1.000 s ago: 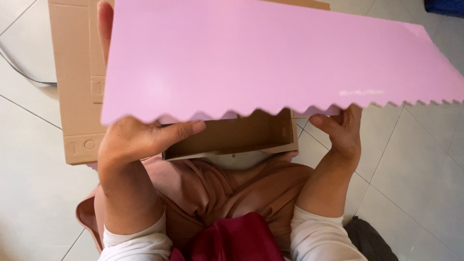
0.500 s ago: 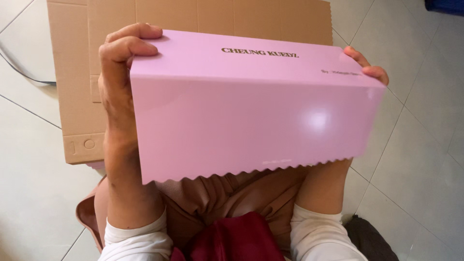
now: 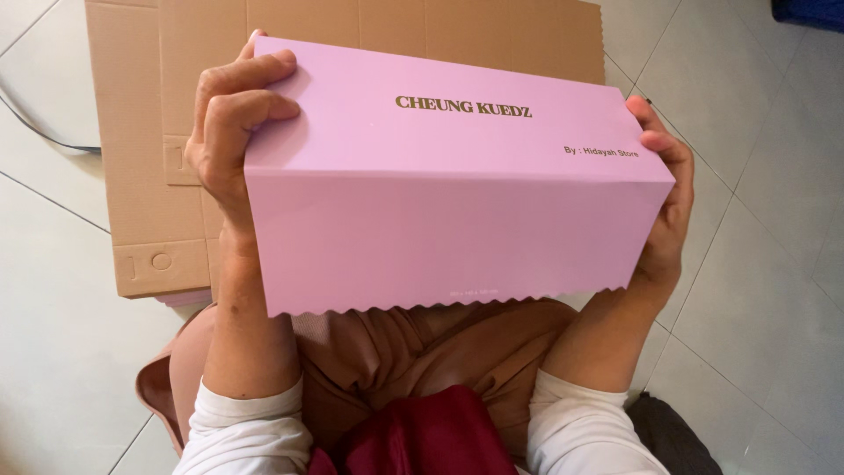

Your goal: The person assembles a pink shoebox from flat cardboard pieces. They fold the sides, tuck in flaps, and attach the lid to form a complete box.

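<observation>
I hold a long pink cardboard box (image 3: pixel 448 193) over my lap, its lid folded down so the scalloped front flap faces me. Gold print runs across its top. My left hand (image 3: pixel 230 123) grips the box's left end, fingers curled over the top corner. My right hand (image 3: pixel 665 189) clasps the right end, fingers wrapped over the upper edge. The box hides what lies under it.
A flat brown corrugated cardboard sheet (image 3: pixel 158 114) lies on the pale tiled floor (image 3: pixel 53 290) beyond the box. A thin dark cable (image 3: pixel 40 132) runs along the floor at left. A dark blue object (image 3: pixel 813 10) sits at the top right corner.
A second ago the pink lid stood raised toward me, showing the brown inside. It has folded down over the box, and both hands have shifted onto the box's ends.
</observation>
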